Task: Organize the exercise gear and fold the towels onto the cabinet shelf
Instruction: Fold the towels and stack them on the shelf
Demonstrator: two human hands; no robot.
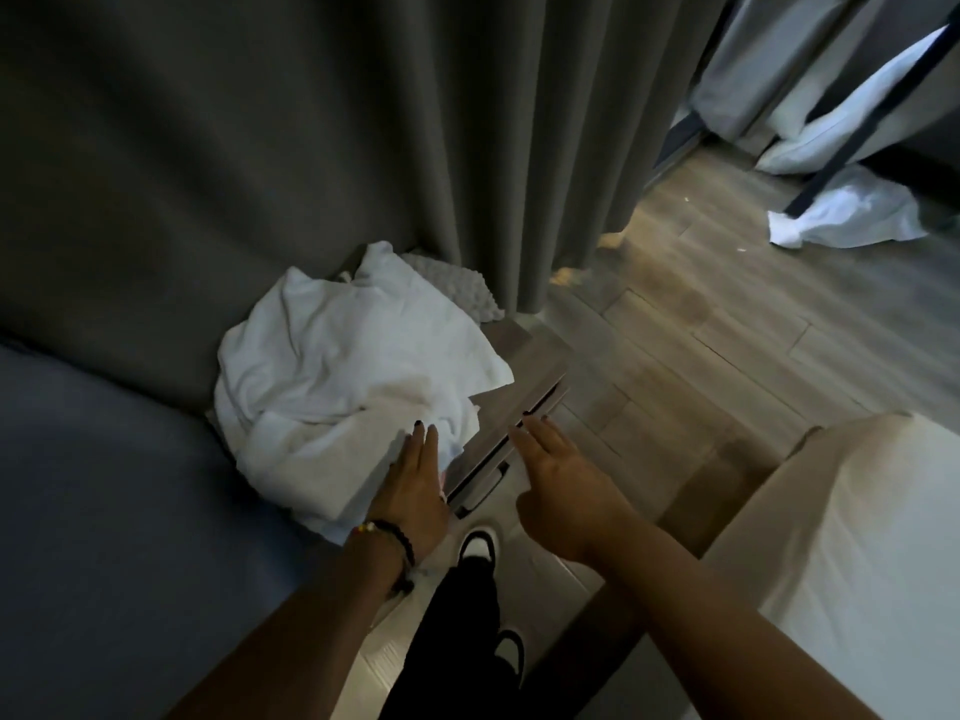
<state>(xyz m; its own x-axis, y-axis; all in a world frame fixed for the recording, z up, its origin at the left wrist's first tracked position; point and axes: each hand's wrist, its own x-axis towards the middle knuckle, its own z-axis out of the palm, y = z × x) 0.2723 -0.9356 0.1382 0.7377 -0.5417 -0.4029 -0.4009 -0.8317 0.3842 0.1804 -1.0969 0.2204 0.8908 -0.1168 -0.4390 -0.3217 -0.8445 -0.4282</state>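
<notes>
A heap of crumpled white towels (343,376) lies on top of a low grey cabinet (524,376) beside a dark curtain. My left hand (415,485) reaches out flat, fingers straight, its tips touching the near edge of the towel heap. To the right of the heap my right hand (561,485) hovers over the cabinet's front edge with fingers extended and nothing in it. A pale textured cloth (467,288) peeks out behind the heap.
A dark grey curtain (493,148) hangs behind the cabinet. A dark blue bed or sofa (104,511) sits at the left and a white bed (857,563) at the right. Another white towel (847,215) lies on the wood floor far right.
</notes>
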